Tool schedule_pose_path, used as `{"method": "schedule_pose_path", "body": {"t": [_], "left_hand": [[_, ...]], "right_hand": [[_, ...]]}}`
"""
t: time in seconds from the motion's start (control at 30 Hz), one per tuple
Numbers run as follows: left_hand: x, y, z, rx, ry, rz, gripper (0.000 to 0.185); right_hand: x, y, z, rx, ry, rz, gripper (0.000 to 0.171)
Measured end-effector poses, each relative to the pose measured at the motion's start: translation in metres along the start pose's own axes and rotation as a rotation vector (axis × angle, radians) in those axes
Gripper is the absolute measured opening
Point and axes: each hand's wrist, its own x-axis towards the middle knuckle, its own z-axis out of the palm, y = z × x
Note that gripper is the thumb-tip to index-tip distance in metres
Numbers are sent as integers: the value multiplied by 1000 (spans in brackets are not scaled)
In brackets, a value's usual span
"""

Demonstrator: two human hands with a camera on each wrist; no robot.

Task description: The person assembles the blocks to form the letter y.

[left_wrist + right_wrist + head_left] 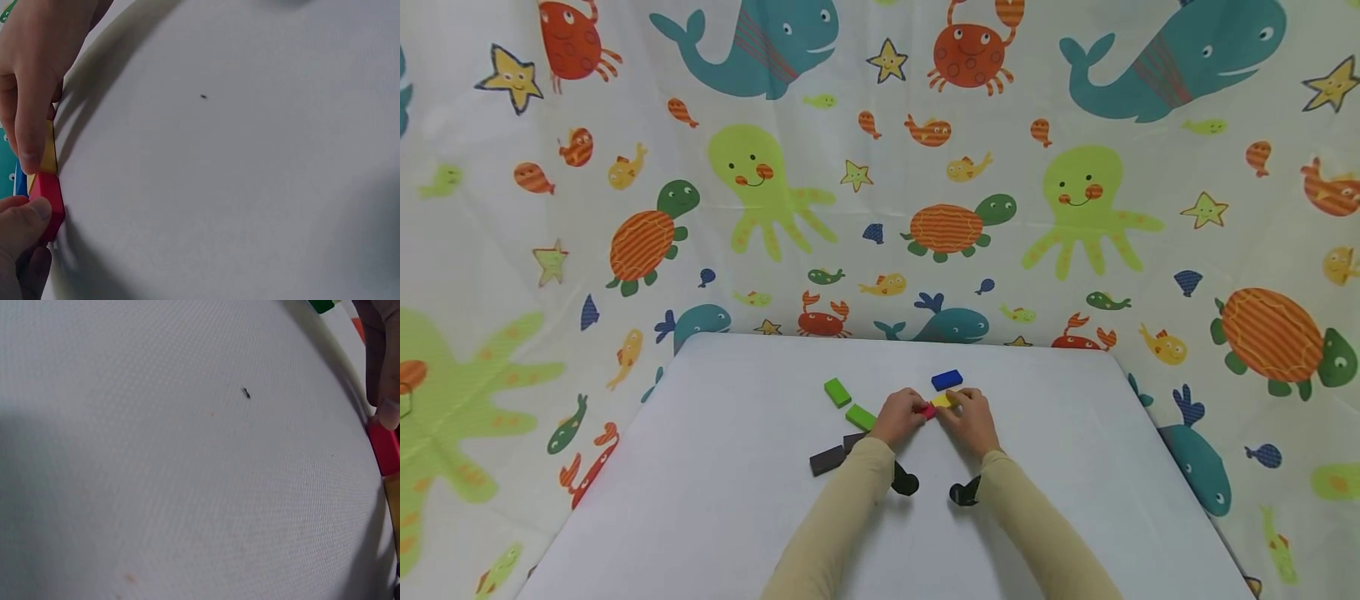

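The left hand [901, 419] pinches the red block [51, 203] and the right hand [973, 422] pinches the yellow block [944, 400]; the left wrist view shows these 2 blocks meeting end to end on the surface [1097, 467]. That joint looks like the weak spot: uneven pressure from the fingers could swing either block out of line or open a gap. The blue block [947, 380] lies just beyond the yellow block, and whether they touch is hard to tell; a forward push could knock it askew.

On the left, room is tighter. The 2 green blocks [837, 392] and 2 dark blocks [827, 461] lie beside the left hand and sleeve [842, 525], which covers part of the nearer dark block, so a sideways sweep could drag them. The right has plenty of bare surface, and so does the near side between the forearms. The far edge runs beyond the blue block, with some space before it; the side edges are well apart.
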Motion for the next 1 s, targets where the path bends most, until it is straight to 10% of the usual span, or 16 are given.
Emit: {"method": "schedule_pose_path", "body": {"t": [1.0], "left_hand": [[-4, 8, -9, 36, -22, 42, 19]], "right_hand": [[-3, 0, 4, 4, 1, 11, 45]]}}
